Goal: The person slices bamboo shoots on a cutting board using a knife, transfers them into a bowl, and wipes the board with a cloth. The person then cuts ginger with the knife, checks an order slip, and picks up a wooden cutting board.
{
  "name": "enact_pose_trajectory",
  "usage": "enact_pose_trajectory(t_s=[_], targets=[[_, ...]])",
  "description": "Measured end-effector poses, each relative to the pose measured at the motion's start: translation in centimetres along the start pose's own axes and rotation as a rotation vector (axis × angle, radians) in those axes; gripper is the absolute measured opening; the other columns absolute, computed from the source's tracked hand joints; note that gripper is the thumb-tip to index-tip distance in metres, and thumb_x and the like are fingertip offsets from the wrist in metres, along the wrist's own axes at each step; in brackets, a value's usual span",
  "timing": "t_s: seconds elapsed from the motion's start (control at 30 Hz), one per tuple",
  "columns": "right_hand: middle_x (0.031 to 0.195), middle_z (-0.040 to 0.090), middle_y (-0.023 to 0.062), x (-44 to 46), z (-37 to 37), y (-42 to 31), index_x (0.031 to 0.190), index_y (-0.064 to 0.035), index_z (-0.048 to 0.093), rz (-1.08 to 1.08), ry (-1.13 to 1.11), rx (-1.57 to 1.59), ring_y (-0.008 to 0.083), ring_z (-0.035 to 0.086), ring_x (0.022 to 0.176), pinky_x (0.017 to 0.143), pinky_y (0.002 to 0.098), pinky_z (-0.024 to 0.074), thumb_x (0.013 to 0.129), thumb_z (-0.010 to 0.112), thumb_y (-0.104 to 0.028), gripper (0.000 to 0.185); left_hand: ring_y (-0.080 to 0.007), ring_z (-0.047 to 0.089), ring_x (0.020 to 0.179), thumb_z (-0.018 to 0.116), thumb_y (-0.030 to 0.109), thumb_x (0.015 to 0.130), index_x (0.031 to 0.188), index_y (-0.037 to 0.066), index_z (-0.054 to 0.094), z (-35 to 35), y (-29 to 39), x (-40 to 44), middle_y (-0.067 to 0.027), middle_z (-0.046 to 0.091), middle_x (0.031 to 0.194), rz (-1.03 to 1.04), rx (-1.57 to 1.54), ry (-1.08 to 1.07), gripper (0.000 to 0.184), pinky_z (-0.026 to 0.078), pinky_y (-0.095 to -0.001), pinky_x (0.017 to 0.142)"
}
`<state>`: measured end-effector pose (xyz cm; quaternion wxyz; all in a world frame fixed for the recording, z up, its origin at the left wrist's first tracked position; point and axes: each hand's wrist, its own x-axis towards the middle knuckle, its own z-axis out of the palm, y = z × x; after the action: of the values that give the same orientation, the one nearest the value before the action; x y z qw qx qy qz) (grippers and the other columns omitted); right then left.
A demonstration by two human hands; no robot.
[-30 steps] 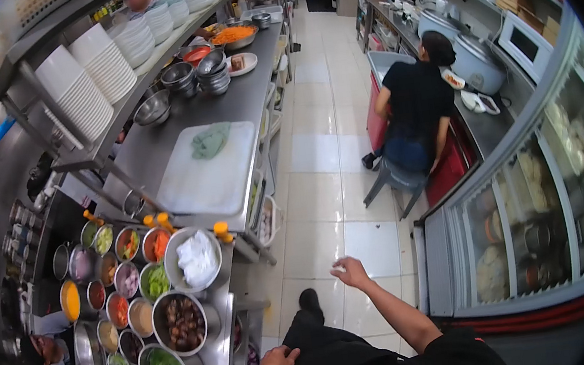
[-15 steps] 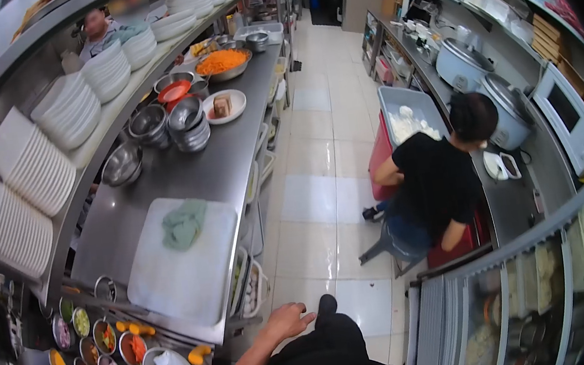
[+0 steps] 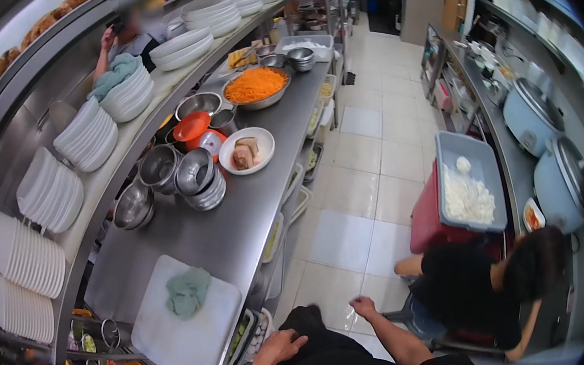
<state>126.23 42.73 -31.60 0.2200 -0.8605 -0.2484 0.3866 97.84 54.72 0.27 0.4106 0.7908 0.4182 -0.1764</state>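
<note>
My left hand hangs low in front of my dark clothing, its fingers loosely apart and nothing in them. It is nearest to the front corner of the steel counter. On my other side, my right hand is held out over the floor with its fingers curled in, and no object shows in it. A white cutting board lies on the steel counter, a crumpled green cloth on top of it. Further along stand stacked metal bowls and a white plate with a piece of meat.
A bowl of shredded orange food stands further back. Stacked white plates line the shelf at left. At right, a person in black sits beside a grey tub of white food. Tiled floor runs between the counters.
My view has moved forward along the aisle, bringing the meat plate and grey tub closer. My right hand has come into view. My left hand has shifted slightly left and lower.
</note>
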Motion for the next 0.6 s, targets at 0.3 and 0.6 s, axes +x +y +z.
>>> enact_pose_trajectory(t_s=[0.3, 0.6], targets=[[0.088, 0.074, 0.0106, 14.9, -11.8, -14.3, 0.103, -0.0053, 0.074, -0.041, 0.113, 0.185, 0.0197, 0.069, 0.082, 0.079, 0.0344, 0.0548, 0.083, 0.074, -0.032, 0.034, -0.0423, 0.066, 0.097, 0.062, 0.044, 0.092, 0.102, -0.001, 0.070, -14.1, 8.8, 17.4, -0.0245, 0.070, 0.098, 0.217, -0.124, 0.086, 0.047, 0.052, -0.0468, 0.086], [0.108, 0.071, 0.0215, 18.2, -16.5, -4.9, 0.107, 0.0000, 0.072, 0.441, 0.032, -0.004, 0.0323, 0.068, 0.104, 0.091, 0.0409, 0.0524, 0.081, 0.071, -0.048, 0.055, -0.0316, 0.068, 0.094, 0.068, 0.035, 0.091, 0.111, 0.000, 0.068, -33.9, 21.6, 32.1, -0.0175, 0.070, 0.105, 0.620, -0.238, 0.546, 0.040, 0.053, -0.0403, 0.078]])
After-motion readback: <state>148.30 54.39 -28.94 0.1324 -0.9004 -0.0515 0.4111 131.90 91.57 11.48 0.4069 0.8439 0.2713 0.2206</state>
